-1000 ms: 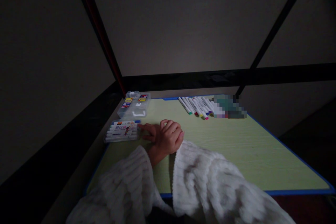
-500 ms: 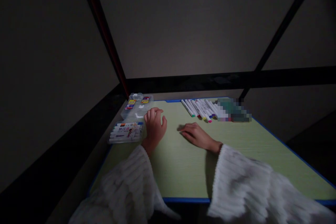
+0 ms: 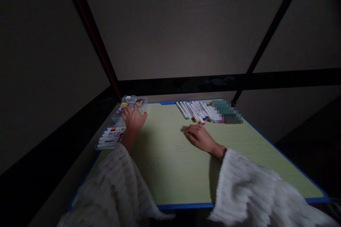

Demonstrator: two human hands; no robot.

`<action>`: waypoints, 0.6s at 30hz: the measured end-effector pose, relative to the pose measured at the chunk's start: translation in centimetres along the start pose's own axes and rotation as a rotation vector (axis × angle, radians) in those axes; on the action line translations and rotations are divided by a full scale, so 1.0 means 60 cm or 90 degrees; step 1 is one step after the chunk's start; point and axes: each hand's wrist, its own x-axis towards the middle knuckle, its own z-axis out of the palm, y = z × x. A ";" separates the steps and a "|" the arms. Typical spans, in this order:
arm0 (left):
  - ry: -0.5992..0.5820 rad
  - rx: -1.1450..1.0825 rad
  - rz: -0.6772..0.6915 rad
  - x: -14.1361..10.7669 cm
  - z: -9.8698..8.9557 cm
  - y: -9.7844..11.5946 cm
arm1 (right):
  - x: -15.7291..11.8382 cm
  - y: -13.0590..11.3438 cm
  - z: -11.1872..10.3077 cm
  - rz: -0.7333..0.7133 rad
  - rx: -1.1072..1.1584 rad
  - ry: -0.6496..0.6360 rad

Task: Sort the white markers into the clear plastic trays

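Note:
My left hand [image 3: 134,120] is open with its fingers spread, over the near edge of a clear plastic case [image 3: 141,103] with yellow labels at the table's back left. Whether the fingertips touch the case, I cannot tell. Just below that hand lies a flat clear pack of white markers [image 3: 109,138], partly hidden by my wrist. My right hand [image 3: 199,136] rests on the table's middle, fingers bent together and pointing left; anything under them is hidden. Beyond it, several white markers [image 3: 195,111] with coloured ends lie side by side.
The pale green table [image 3: 176,170] has a blue rim. At its back right lies a blurred green item [image 3: 227,112], next to the markers. A dark wall with black bars stands behind the table, and another wall runs along the left side.
My left hand has moved left to the clear case, its fingers spreading wider. The view has shifted slightly, so the table appears further left. My right hand keeps its bent pose.

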 end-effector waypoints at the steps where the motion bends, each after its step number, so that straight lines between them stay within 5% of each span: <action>1: -0.016 0.008 -0.009 0.001 0.001 -0.003 | 0.000 0.001 0.001 0.000 0.001 0.002; 18: -0.025 0.012 0.057 -0.015 0.009 0.001 | 0.005 0.003 0.002 -0.014 0.013 0.003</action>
